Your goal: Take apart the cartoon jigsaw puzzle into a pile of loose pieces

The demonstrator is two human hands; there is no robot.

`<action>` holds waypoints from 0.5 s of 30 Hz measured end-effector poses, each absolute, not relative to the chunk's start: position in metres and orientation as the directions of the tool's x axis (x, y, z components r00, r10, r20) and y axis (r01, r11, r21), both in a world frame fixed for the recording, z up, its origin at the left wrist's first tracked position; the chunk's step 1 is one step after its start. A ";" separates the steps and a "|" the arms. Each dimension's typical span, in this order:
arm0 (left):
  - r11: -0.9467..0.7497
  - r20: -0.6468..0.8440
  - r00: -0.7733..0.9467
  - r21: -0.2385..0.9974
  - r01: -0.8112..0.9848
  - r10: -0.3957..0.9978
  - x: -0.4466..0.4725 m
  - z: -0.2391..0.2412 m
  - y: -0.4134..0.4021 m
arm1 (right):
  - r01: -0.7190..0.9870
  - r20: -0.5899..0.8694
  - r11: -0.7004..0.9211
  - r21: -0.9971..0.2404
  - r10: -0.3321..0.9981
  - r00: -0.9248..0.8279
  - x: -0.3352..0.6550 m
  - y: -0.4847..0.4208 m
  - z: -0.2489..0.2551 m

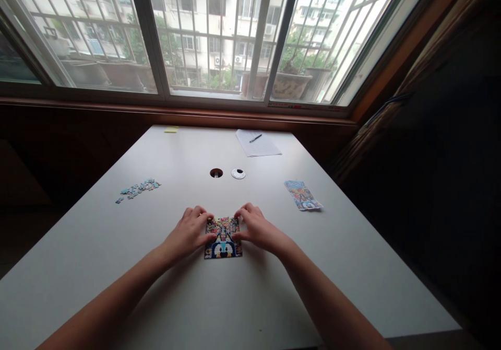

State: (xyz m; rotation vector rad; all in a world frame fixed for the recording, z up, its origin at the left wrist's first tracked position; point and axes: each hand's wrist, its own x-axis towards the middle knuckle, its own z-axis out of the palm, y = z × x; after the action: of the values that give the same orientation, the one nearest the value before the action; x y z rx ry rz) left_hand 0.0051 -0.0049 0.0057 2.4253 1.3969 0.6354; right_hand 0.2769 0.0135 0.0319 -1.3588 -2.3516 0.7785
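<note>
Fingertips of left hand (pixel 190 232) and right hand (pixel 258 229), grips half-spread, on cartoon jigsaw (pixel 223 248) edges; leaflet (pixel 302 195) lettering illegibly small.

Table (pixel 117 266): standing before the window (pixel 219 36).
- Puzzle (pixel 223 243): lying on the table at near centre, with the left hand (pixel 191 230) resting on its left edge and the right hand (pixel 256 227) on its right edge.
- Loose pieces (pixel 139 188): lying well apart to the left, further back.
- Hole (pixel 216 173) and cap (pixel 238 173): sitting side by side behind the puzzle, cap on the right.
- Printed card (pixel 302 195): lying to the right.
- Sheet of paper (pixel 260 146): lying at the far edge, with a pen (pixel 255 138) lying on it.
- Note (pixel 171 129): lying at the far left edge.
</note>
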 end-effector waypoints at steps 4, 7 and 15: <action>-0.445 0.190 0.406 0.491 0.749 0.894 0.009 0.003 0.006 | 0.718 -0.042 0.334 -0.611 0.892 -0.451 0.269 0.012 0.035; -0.453 0.204 0.409 0.519 0.725 0.889 0.008 -0.001 0.012 | 0.726 -0.062 0.286 -0.625 0.910 -0.411 0.264 0.017 0.033; -0.408 0.201 0.374 0.650 0.640 0.906 0.009 0.008 0.009 | 0.641 -0.026 0.306 -0.704 0.891 -0.454 0.259 0.032 0.022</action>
State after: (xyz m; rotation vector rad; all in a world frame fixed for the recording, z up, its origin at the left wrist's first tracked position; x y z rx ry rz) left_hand 0.0092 0.0091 0.0085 2.1686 1.3332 0.7518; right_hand 0.2593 0.0322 0.0224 -1.3708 -2.2099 0.9301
